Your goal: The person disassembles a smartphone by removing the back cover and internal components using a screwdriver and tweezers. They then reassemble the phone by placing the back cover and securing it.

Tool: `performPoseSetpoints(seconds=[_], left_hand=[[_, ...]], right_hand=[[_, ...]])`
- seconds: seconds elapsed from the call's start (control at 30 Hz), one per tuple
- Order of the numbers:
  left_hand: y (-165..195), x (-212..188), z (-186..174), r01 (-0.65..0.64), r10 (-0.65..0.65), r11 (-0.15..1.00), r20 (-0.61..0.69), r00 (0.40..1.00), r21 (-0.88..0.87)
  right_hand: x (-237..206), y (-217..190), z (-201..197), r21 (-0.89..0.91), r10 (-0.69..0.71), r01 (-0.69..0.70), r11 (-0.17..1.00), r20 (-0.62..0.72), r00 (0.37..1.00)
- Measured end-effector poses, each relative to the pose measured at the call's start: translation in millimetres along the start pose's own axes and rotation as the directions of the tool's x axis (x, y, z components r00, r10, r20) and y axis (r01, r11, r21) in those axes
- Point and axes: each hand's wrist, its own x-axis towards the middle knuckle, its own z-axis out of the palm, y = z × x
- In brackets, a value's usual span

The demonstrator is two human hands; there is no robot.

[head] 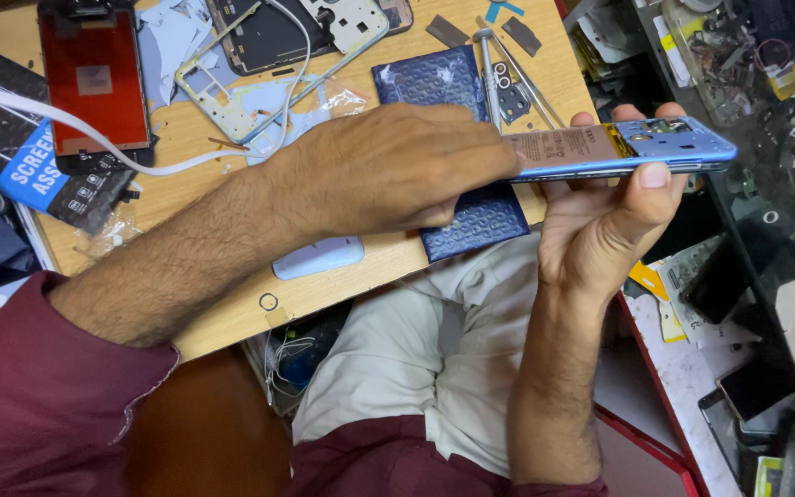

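Note:
An opened blue phone (655, 152) with its back off, battery and circuit board showing, is held edge-on above my lap. My right hand (604, 225) grips it from below, thumb on the near edge and fingers behind. My left hand (388, 170) reaches across from the left, its fingertips on the battery end of the phone. Whether it holds a small tool is hidden.
A wooden bench (232, 313) carries a blue bubble pouch (471, 221), metal tweezers (499, 64), phone frames (232, 92), a red-backed screen (94, 78), a white cable (66, 129) and a white pad (319, 258). Cluttered phone parts fill shelves at right (766, 92).

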Motion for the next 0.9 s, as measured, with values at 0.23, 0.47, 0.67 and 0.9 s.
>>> performPoseSetpoints(seconds=[0.23, 0.47, 0.67, 0.9], left_hand=[[4, 0, -3, -0.047, 0.047, 0.999, 0.026, 0.999, 0.026], [36, 8, -7, -0.094, 0.100, 0.990, -0.060, 0.993, 0.103], [45, 6, 1, -0.091, 0.099, 0.992, -0.089, 0.991, 0.088], [48, -15, 18, -0.029, 0.040, 0.996, -0.126, 0.991, 0.088]], right_hand=[[1, 1, -17, 0.014, 0.027, -0.027, 1.000, 0.038, 0.999], [-2, -7, -31, 0.102, 0.049, -0.064, 0.993, 0.137, 0.989], [-4, -24, -26, 0.072, 0.031, -0.044, 0.996, 0.168, 0.985], [-1, -11, -19, 0.025, 0.040, -0.047, 0.999, 0.208, 0.977]])
